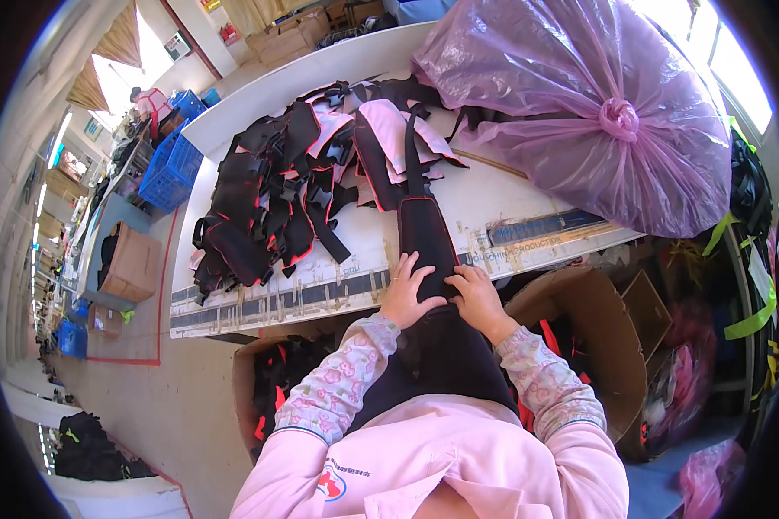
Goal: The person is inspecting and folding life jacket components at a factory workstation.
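Observation:
A long black padded strap [426,229] with red edging lies across the front edge of the table, and its narrower webbing end runs back toward the pile. My left hand [404,292] rests on the strap's left side, fingers spread and thumb reaching across it. On the opposite side my right hand [479,301] lies with its fingertips on the strap's right edge, thumb apart from the fingers. The strap's near end hangs toward my lap against dark clothing, so where it stops is hard to see. Behind my left hand is a heap of similar black straps [238,195] with red edges, buckles and pale pink backing.
A big knotted pink-purple plastic bag [580,112] covers the table's right side. Below the table edge, an open cardboard box [597,324] stands at right, with more black and red pieces [273,381] at left. Blue crates [166,169] and a carton [134,264] stand farther left.

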`<state>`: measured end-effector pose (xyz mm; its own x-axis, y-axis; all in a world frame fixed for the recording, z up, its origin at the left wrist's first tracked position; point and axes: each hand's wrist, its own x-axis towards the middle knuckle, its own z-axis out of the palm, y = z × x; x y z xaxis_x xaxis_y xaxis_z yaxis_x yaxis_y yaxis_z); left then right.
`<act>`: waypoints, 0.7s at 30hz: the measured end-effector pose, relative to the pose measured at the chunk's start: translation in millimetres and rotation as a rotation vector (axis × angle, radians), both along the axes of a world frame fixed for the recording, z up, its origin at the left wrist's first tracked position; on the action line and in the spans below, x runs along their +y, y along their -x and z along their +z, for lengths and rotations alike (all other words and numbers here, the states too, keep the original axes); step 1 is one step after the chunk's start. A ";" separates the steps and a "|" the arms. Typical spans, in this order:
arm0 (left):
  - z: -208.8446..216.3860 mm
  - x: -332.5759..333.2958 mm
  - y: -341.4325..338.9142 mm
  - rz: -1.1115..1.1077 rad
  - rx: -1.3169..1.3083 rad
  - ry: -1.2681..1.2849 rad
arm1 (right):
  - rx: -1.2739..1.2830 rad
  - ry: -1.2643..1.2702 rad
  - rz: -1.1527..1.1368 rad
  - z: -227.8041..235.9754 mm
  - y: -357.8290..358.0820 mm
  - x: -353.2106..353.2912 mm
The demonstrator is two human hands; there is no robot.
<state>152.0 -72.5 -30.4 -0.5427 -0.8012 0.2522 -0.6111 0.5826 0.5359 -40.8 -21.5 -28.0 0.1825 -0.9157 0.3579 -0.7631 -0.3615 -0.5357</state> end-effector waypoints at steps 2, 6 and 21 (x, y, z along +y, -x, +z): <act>3.8 -0.4 0.1 -0.030 -0.036 -0.017 | -0.050 -0.022 -0.006 -6.0 0.1 -5.9; -6.0 4.5 9.0 -0.010 -0.021 0.059 | -0.376 -0.234 -0.168 -13.8 -4.1 -17.6; -0.1 11.4 26.7 0.347 0.508 0.094 | -1.273 -0.216 -0.209 -1.7 -24.3 -33.6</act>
